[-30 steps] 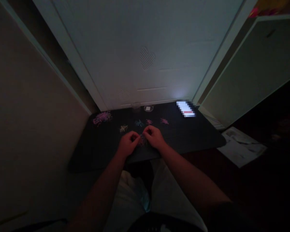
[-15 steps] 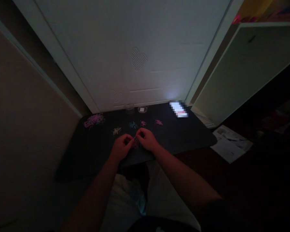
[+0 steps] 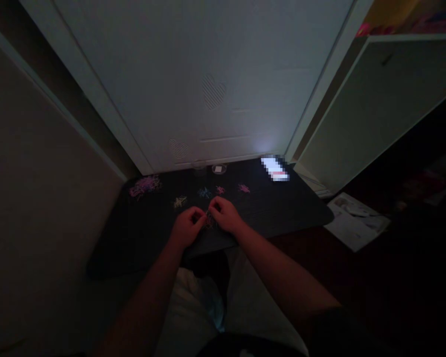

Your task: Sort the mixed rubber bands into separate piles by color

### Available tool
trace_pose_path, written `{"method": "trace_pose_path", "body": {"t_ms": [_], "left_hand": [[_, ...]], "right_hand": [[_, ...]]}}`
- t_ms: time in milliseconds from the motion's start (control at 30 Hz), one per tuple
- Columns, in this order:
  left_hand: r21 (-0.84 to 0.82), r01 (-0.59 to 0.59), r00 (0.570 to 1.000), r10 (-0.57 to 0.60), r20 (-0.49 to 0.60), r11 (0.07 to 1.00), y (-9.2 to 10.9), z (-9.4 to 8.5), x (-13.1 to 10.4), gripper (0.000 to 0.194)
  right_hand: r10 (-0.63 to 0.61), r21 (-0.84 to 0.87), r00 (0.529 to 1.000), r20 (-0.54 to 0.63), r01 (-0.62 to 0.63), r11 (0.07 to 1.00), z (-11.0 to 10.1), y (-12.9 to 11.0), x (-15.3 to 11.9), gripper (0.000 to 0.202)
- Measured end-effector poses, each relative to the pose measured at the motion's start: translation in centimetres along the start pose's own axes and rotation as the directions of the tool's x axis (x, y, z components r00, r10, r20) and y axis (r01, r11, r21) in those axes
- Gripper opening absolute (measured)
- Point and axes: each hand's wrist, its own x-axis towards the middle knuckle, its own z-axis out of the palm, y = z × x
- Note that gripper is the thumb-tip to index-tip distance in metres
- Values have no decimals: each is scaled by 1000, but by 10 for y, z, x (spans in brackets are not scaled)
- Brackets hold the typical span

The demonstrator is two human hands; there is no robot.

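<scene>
My left hand and my right hand meet near the front edge of a dark table. Both have the thumb and fingertips pinched together, but whatever is between them is too small and dim to name. Just below and between the fingertips lies a pile of small thin pinkish pieces, partly covered by the hands. Beyond the hands are little piles of similar pieces: yellowish, blue, pink and another pink one. A larger mixed pink and purple heap sits at the far left.
At the table's back stand a clear container and a round clear lid with a white label. A lit phone lies at the back right. A white panel with hearts rises behind. Papers lie lower right.
Both hands stay in nearly the same place, with only slight movement of the fingers. The piles look unchanged.
</scene>
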Motion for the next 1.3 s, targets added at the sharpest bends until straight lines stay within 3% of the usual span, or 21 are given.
{"method": "trace_pose_path", "body": {"t_ms": [333,633,833,967,1300], "left_hand": [[-28,-19,1000,19,-8,999,-1,2,0,18],[-41,-1,1000,-1,-26,999,-1,1,-1,16],[-56,-5,1000,5,-11,998,0,2,-1,16],[-24,-4,1000,3,-11,1000,1,2,0,16],[-46,-21,999,19,-29,999,-1,2,-1,17]], "right_hand": [[101,215,977,-190,-59,975,-4,12,4,9],[147,338,980,-137,-94,937,-8,6,3,14],[-24,29,996,81,22,999,-2,-3,-3,7],[5,-24,999,36,-4,1000,-2,0,-2,12],[77,195,995,-70,-63,979,-5,12,3,18]]}}
